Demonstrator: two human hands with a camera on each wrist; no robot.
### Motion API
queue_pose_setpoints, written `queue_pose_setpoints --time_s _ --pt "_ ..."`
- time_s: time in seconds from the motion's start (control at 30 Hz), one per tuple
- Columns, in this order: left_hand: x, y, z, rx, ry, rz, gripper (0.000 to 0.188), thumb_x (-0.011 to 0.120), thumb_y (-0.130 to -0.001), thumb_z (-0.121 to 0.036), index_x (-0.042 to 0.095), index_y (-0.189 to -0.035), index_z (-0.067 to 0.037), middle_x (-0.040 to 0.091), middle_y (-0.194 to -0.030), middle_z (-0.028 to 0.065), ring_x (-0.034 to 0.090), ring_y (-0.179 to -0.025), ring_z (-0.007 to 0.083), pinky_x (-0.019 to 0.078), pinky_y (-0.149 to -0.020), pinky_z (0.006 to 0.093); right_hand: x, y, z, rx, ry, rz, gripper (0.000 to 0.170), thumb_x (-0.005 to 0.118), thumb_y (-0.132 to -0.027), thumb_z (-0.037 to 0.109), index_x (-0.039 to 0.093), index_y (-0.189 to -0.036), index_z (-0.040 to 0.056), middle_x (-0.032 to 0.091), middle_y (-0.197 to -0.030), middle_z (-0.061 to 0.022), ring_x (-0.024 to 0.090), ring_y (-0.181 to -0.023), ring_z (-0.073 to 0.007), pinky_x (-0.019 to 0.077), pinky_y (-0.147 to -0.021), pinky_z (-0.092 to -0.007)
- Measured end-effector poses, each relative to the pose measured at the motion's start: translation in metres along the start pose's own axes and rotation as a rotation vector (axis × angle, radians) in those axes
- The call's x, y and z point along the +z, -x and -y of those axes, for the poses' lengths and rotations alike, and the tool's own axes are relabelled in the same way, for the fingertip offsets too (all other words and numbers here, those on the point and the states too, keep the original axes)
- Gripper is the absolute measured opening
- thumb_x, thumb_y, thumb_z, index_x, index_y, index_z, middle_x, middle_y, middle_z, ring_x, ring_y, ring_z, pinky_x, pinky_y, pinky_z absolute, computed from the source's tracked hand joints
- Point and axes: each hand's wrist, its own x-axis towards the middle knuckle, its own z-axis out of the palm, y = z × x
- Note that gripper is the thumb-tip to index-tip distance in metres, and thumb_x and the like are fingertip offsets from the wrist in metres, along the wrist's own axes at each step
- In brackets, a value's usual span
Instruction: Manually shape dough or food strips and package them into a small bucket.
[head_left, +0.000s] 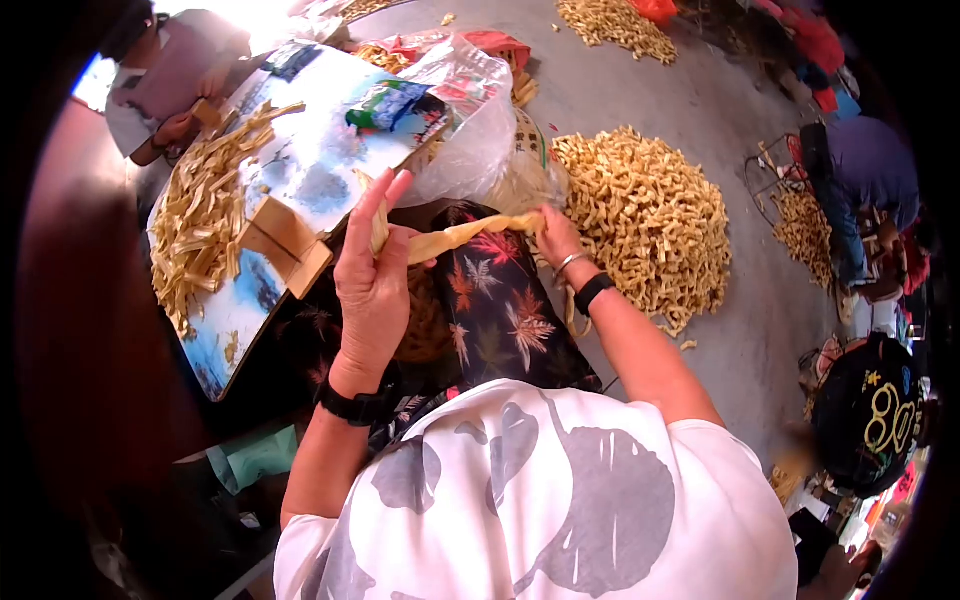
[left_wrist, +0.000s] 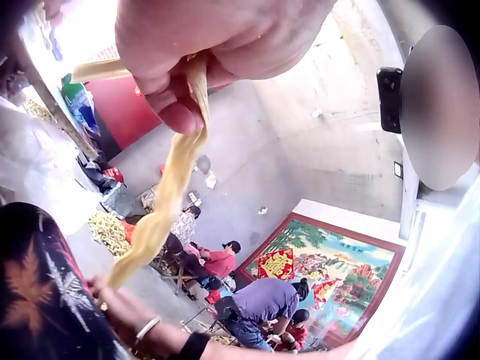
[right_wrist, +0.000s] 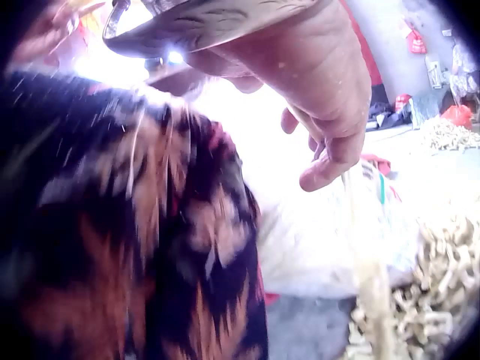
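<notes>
One twisted yellow strip (head_left: 455, 237) is pinched by the left hand (head_left: 370, 285) and right hand (head_left: 557, 240); twisting is apparently being done (steady tension seems called for next).

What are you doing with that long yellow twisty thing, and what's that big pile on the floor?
A person in a white shirt with grey shapes holds a long, twisted yellow strip between the left hand and the right hand, above dark leaf-patterned cloth. Loose, flat yellow strips lie on the blue-and-white table to the left. The big pile to the right is many short, knobbly, pale-yellow pieces on the grey floor.
</notes>
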Motion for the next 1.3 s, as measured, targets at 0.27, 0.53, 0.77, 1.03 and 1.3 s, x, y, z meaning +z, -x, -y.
queue_pose_setpoints --time_s 0.27,0.53,0.77,1.03,1.3 --pt "-0.033 0.055 0.015 0.056 -0.188 -0.055 0.041 0.047 -0.100 -0.003 0.045 -0.141 -0.003 0.056 -0.135 0.0108 0.054 -0.082 0.0093 0.0464 -0.083 0.0224 -0.034 -0.112 0.144 -0.375 -0.390 0.248 0.024 0.047 -0.101 0.023 0.061 -0.109 0.0046 0.067 -0.099 -0.0079 0.065 -0.092 -0.0169 0.0530 -0.080 -0.0301" --pt "-0.058 0.098 0.032 0.067 -0.287 0.004 0.024 0.050 -0.088 0.010 0.064 -0.105 0.000 0.067 -0.112 0.0110 0.061 -0.082 0.0198 0.0499 -0.079 0.0260 0.040 -0.004 0.159 -0.629 0.092 0.892 0.031 0.066 -0.080 0.014 0.062 -0.109 0.0065 0.068 -0.095 -0.0188 0.065 -0.092 -0.0368 0.0529 -0.081 -0.0439" --pt "-0.055 0.108 0.041 0.205 -0.472 0.223 0.027 0.052 -0.074 0.018 0.062 -0.089 -0.002 0.068 -0.108 0.0116 0.064 -0.091 0.0308 0.0528 -0.080 0.0323 -0.021 0.035 0.210 0.584 -1.323 1.032 0.041 0.057 -0.098 0.034 0.058 -0.122 0.0010 0.070 -0.104 -0.0061 0.065 -0.097 -0.0202 0.0473 -0.095 -0.0331" --pt "-0.046 0.120 0.059 0.177 -0.701 0.099 0.022 0.062 -0.077 0.007 0.070 -0.094 -0.005 0.067 -0.109 0.0092 0.064 -0.093 0.0283 0.0514 -0.085 0.0345 -0.039 0.008 0.219 0.398 -1.471 0.607 0.023 0.059 -0.098 0.019 0.056 -0.117 0.0070 0.069 -0.100 -0.0062 0.066 -0.096 -0.0156 0.0515 -0.090 -0.0317" --pt "-0.056 0.110 0.065 -0.900 0.914 0.104 0.038 0.058 -0.097 -0.035 0.060 -0.123 -0.007 0.067 -0.107 0.0057 0.063 -0.098 0.0168 0.0483 -0.091 0.0339 -0.047 0.066 0.256 0.203 -1.246 0.514 0.024 0.052 -0.099 0.008 0.053 -0.123 0.0053 0.066 -0.109 -0.0060 0.063 -0.099 -0.0131 0.0510 -0.090 -0.0284"
